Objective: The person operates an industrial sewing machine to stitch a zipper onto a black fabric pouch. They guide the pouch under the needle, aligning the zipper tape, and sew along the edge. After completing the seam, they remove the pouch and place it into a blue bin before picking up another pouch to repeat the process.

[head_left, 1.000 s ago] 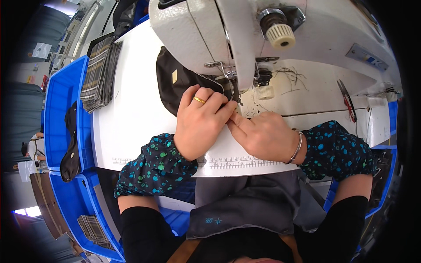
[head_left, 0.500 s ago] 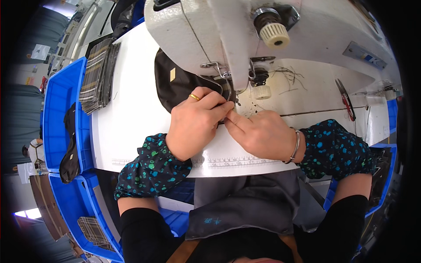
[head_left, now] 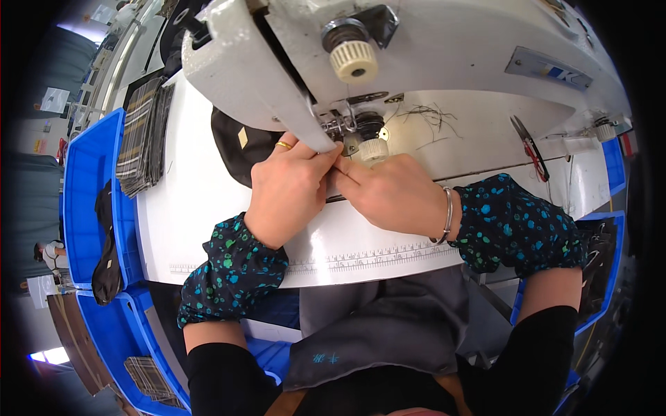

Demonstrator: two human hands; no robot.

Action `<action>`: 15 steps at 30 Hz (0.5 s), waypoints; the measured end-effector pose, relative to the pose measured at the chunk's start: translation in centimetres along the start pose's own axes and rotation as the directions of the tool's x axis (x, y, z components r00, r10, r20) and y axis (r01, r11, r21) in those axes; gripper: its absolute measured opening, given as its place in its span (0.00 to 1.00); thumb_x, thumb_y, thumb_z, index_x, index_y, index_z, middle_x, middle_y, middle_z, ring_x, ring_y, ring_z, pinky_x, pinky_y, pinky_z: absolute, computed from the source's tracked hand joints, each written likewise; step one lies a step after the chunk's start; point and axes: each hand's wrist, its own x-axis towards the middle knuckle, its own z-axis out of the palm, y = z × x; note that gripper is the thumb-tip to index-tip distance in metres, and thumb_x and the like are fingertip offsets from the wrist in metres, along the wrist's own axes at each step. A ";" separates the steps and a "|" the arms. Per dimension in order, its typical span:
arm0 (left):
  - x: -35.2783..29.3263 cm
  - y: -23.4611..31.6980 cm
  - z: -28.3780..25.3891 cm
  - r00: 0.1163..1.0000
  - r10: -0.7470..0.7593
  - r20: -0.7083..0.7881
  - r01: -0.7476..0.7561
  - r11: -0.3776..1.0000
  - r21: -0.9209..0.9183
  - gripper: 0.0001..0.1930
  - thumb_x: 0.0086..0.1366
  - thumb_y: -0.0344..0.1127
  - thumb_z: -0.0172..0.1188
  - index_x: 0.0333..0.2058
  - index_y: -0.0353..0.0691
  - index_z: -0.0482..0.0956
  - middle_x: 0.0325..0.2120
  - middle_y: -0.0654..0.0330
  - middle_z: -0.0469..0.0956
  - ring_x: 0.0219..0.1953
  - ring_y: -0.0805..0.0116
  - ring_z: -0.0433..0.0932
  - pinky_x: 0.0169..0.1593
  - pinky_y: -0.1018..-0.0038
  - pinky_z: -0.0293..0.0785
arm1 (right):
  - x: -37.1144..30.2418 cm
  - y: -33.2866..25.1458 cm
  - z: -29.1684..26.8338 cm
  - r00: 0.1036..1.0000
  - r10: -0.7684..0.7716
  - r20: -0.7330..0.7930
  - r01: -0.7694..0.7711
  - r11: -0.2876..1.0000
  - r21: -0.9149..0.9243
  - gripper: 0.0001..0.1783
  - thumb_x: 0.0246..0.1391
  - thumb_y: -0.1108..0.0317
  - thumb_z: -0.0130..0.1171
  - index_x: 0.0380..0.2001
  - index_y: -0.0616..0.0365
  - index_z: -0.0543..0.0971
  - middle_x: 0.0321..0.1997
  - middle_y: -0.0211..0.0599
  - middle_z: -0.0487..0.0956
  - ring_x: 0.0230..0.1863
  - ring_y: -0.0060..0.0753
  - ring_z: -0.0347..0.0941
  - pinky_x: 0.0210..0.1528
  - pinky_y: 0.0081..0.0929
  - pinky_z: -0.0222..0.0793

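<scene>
Under the head of a white sewing machine [head_left: 444, 52] lies a black fabric piece [head_left: 230, 151] with a small pale label [head_left: 243, 137]. My left hand [head_left: 286, 187], wearing a gold ring, presses and pinches the fabric just left of the presser foot area. My right hand [head_left: 399, 197], with a metal bangle at the wrist, meets it there, thumb and fingers pinched together at the fabric's near edge. The machine head hides part of the left fingers and the spot under the needle. Between the fingertips the fabric is mostly covered.
Thread snips [head_left: 533, 154] and loose dark threads [head_left: 431, 119] lie on the white table [head_left: 374, 236] to the right. A stack of plaid pieces [head_left: 142, 139] stands at the left. Blue bins [head_left: 87, 201] flank the table on both sides; a printed ruler [head_left: 374, 260] runs along the near edge.
The view has shifted, so the machine and hands appear farther left. Both hands remain together at the fabric, closer under the machine head. The metal zipper seen before is now hidden.
</scene>
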 end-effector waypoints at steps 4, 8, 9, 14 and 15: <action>0.5 1.0 0.3 0.999 -0.045 -0.003 0.045 0.999 0.010 0.09 0.51 0.25 0.66 0.32 0.42 0.85 0.35 0.62 0.79 0.41 0.53 0.81 0.34 0.62 0.82 | 0.0 0.6 0.1 1.000 0.018 0.020 -0.017 1.000 -0.007 0.06 0.52 0.70 0.62 0.33 0.60 0.81 0.29 0.37 0.80 0.24 0.35 0.81 0.24 0.34 0.75; 0.5 1.6 -0.2 0.994 -0.081 0.074 0.080 0.997 0.019 0.10 0.51 0.26 0.67 0.34 0.40 0.85 0.38 0.59 0.81 0.41 0.50 0.81 0.36 0.60 0.83 | 0.1 0.7 0.0 0.999 0.032 0.013 -0.032 0.999 0.013 0.05 0.53 0.70 0.62 0.32 0.59 0.81 0.26 0.35 0.79 0.25 0.36 0.82 0.24 0.35 0.74; 0.6 1.6 -0.4 0.993 -0.074 0.088 0.074 0.997 0.008 0.10 0.51 0.26 0.67 0.35 0.39 0.85 0.38 0.58 0.81 0.41 0.50 0.81 0.37 0.60 0.83 | 0.1 0.7 -0.2 0.999 0.040 0.030 -0.040 0.999 0.004 0.05 0.53 0.70 0.62 0.32 0.58 0.80 0.26 0.35 0.79 0.25 0.36 0.82 0.25 0.35 0.74; 0.9 0.7 -2.6 0.955 -0.084 0.285 0.118 0.988 -0.104 0.20 0.53 0.28 0.67 0.47 0.39 0.85 0.47 0.55 0.83 0.47 0.49 0.83 0.41 0.61 0.84 | 0.0 0.9 -0.5 0.999 0.037 0.027 -0.037 0.999 -0.006 0.04 0.51 0.69 0.62 0.29 0.57 0.78 0.25 0.34 0.79 0.25 0.35 0.81 0.24 0.34 0.74; 0.7 0.3 -2.7 0.967 -0.030 0.252 0.062 0.991 -0.117 0.23 0.53 0.29 0.67 0.51 0.39 0.84 0.51 0.54 0.82 0.50 0.50 0.83 0.43 0.61 0.85 | -0.1 0.9 -0.4 0.999 0.029 0.019 -0.029 0.999 -0.021 0.04 0.51 0.69 0.62 0.29 0.57 0.78 0.25 0.34 0.78 0.25 0.35 0.81 0.24 0.34 0.73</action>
